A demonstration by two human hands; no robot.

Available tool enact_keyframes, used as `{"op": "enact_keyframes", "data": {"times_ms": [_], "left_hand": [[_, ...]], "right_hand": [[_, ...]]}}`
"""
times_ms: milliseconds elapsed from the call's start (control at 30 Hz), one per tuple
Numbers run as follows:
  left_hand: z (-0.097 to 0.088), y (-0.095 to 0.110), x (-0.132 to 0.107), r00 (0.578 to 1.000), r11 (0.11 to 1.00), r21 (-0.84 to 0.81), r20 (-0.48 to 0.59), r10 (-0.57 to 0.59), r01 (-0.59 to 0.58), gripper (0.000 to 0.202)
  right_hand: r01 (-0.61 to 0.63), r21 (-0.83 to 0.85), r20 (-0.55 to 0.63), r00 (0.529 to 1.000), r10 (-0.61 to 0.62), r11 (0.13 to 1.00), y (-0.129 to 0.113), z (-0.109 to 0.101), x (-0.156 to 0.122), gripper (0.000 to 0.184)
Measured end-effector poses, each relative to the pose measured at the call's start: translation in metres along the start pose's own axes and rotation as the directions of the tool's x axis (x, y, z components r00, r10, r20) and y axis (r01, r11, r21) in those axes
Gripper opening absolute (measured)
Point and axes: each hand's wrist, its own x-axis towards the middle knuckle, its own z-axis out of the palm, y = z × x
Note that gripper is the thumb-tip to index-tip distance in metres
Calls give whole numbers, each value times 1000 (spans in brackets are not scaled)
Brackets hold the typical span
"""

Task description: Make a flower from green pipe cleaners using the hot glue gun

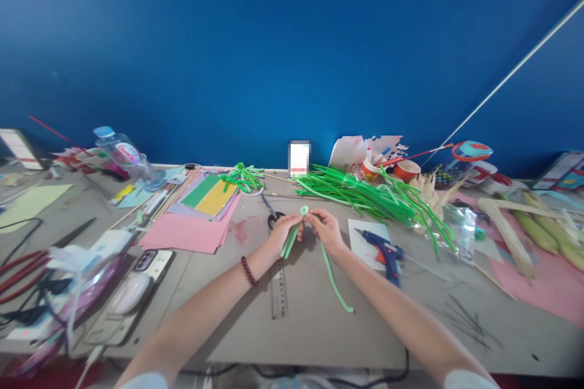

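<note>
My left hand (286, 233) is closed around a few green pipe cleaners (289, 242), whose lower ends stick out below the fingers. At the top of them a pale green loop (304, 210) shows between both hands. My right hand (325, 228) pinches at this loop, and one long green strand (335, 285) hangs from it down to the table. Just beyond my left hand lie dark-handled scissors (272, 216), partly hidden. A clear ruler (278, 292) lies below my left wrist.
Right of my hands, a blue glue gun (387, 253) rests on white paper (365, 232). Behind is a heap of green pipe cleaners (360, 194). Pink paper sheets (187, 232) and curled green pieces (244, 177) lie left; a phone (132, 298) and a plastic bottle (121, 152) are further left.
</note>
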Motion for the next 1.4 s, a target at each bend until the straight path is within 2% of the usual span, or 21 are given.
{"op": "enact_keyframes", "data": {"times_ms": [100,233,467,633,733,800,867,967,1033,1133,1267,1400], "left_hand": [[-1,-1,1,1000,1000,-5,23,-8,8,27],[-3,-3,2,996,994,-73,54,-76,80,26],[-7,-5,2,974,960,-221,181,-133,172,20],[-8,-3,1,953,933,-247,217,-209,261,20],[-7,-2,1,951,940,-224,227,-209,259,22],[-6,-2,0,964,956,-185,182,-193,227,25],[-4,-3,0,985,984,-88,79,-151,158,28],[-3,-6,1,995,985,170,-78,55,-41,33],[-3,-8,0,964,914,358,-111,241,-188,34],[-4,-9,-3,897,742,588,-62,437,-321,30],[-6,-9,-7,828,526,760,29,560,-382,18],[-12,-12,-5,757,349,836,116,643,-424,15]], "right_hand": [[6,-22,-18,1000,-6,1000,1,0,0,32],[39,24,-43,998,-38,999,4,0,1,33],[-91,176,91,993,76,980,5,2,0,33],[-127,172,95,989,112,977,0,2,-2,33],[-126,172,97,989,110,977,0,1,-1,33],[-115,178,94,991,99,977,0,0,0,32],[-115,178,69,992,104,977,0,0,0,33],[-136,167,13,991,136,977,0,1,1,35],[-143,159,-12,989,147,977,0,1,1,36],[-141,143,-49,988,149,980,1,2,1,38],[-156,154,-49,985,166,976,2,5,-2,35],[-174,198,-31,983,183,965,1,8,-6,32]]}}
